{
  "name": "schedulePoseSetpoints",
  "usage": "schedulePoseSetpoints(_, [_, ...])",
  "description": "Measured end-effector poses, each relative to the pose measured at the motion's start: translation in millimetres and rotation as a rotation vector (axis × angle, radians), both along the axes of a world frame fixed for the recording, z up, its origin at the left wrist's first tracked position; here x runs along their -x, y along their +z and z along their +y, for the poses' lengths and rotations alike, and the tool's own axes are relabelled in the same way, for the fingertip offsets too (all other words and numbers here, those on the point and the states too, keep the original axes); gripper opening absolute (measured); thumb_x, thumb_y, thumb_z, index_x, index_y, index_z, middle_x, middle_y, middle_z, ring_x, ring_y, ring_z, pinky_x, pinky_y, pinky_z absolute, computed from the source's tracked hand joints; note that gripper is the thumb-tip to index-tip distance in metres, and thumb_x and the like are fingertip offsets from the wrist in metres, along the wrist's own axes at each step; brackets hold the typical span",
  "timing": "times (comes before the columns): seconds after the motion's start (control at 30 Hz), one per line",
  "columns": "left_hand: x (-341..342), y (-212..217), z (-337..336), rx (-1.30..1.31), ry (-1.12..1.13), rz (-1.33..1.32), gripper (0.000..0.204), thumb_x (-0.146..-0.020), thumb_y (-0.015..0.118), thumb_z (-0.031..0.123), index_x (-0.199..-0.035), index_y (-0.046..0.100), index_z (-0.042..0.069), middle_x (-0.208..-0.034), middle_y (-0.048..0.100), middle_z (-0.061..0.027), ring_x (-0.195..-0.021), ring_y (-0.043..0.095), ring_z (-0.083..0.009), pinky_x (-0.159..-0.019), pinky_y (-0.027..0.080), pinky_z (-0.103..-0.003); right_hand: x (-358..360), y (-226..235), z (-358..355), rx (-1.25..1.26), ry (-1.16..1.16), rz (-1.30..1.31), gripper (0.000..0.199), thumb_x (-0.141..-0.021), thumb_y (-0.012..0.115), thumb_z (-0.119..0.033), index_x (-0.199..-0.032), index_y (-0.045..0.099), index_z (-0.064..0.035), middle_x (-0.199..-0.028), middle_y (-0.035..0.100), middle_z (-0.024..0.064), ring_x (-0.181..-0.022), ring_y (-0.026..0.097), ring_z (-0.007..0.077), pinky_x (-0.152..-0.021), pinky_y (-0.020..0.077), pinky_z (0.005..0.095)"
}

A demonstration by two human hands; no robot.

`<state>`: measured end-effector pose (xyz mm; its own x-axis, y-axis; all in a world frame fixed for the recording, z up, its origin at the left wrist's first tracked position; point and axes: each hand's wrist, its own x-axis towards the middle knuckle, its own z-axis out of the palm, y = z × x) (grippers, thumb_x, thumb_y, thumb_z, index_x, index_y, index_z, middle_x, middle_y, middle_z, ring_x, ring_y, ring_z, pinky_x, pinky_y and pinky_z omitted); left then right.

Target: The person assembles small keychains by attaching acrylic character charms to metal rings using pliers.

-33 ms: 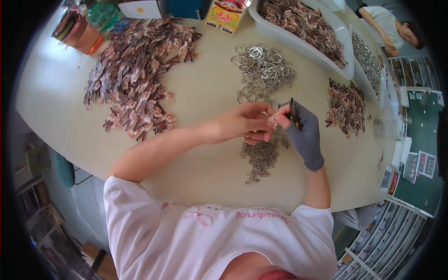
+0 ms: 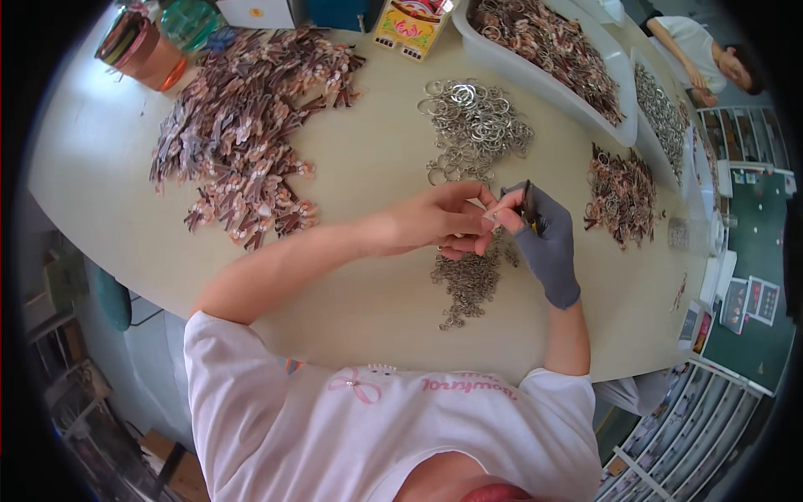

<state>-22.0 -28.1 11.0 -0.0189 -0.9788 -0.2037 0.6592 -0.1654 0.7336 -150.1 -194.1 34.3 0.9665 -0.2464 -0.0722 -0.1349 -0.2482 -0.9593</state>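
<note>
My left hand (image 2: 418, 222) meets my right hand (image 2: 545, 243) over the table, fingertips together. The left fingers pinch something small and pale, mostly hidden by the fingertips. A grey glove with bare fingertips covers my right hand. Dark-handled pliers (image 2: 529, 202) lie in its grip, while its thumb and forefinger close at the left fingertips. Just below the hands is a heap of small metal links (image 2: 468, 289). Beyond them lies a pile of larger metal key rings (image 2: 478, 121).
Flat brown-and-pink charms (image 2: 251, 142) cover the left side. At right are a heap of charms with rings (image 2: 621, 192) and a white tub (image 2: 626, 130) of similar pieces. Cups (image 2: 150, 63) and a yellow box (image 2: 411, 32) stand at the back. Another person (image 2: 690, 50) sits far right.
The view has shifted very slightly. Both hands hold nearly the same pose, and the piles look unchanged.
</note>
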Motion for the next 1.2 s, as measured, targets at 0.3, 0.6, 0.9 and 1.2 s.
schedulePoseSetpoints(0.3, [-1.8,4.6,4.2,-0.025,-0.040,0.129,0.021,-0.094,0.055,0.016,-0.110,0.045,0.008,-0.076,0.055,-0.0021,-0.061,0.042,-0.0072,-0.055,0.035,-0.024,-3.2,5.3,3.5,-0.107,0.075,-0.039,0.005,-0.089,0.064,-0.006,-0.090,0.062,-0.0010,-0.086,0.063,0.0008,-0.081,0.055,0.0074,-0.075,0.0444,0.0237])
schedulePoseSetpoints(0.6, [-1.5,15.6,5.6,-0.088,-0.096,0.138,0.017,-0.093,0.055,0.016,-0.106,0.046,0.009,-0.075,0.054,-0.0028,-0.058,0.038,-0.0065,-0.053,0.035,-0.024,0.2,0.3,-4.2,-0.069,0.123,-0.052,0.008,-0.089,0.064,-0.009,-0.089,0.060,-0.0027,-0.083,0.058,-0.0010,-0.074,0.048,0.0066,-0.069,0.0402,0.0230])
schedulePoseSetpoints(0.9, [-3.1,18.2,5.0,-0.098,-0.061,0.359,0.015,-0.097,0.055,0.022,-0.102,0.048,0.009,-0.073,0.052,-0.0027,-0.055,0.036,-0.0067,-0.049,0.031,-0.022,-2.4,-5.0,-8.0,0.127,0.159,-0.286,0.009,-0.084,0.067,-0.008,-0.088,0.060,-0.0036,-0.081,0.056,0.0048,-0.071,0.051,0.0151,-0.067,0.0412,0.0264])
schedulePoseSetpoints(1.2, [-9.2,-4.0,7.5,0.050,-0.174,0.056,0.024,-0.094,0.063,0.027,-0.093,0.057,0.003,-0.071,0.057,-0.0014,-0.054,0.041,-0.0047,-0.049,0.034,-0.022,-3.2,12.9,-2.1,0.602,0.347,-0.504,0.028,-0.062,0.073,-0.003,-0.087,0.060,-0.0082,-0.081,0.055,0.0053,-0.075,0.053,0.0267,-0.071,0.0435,0.0387])
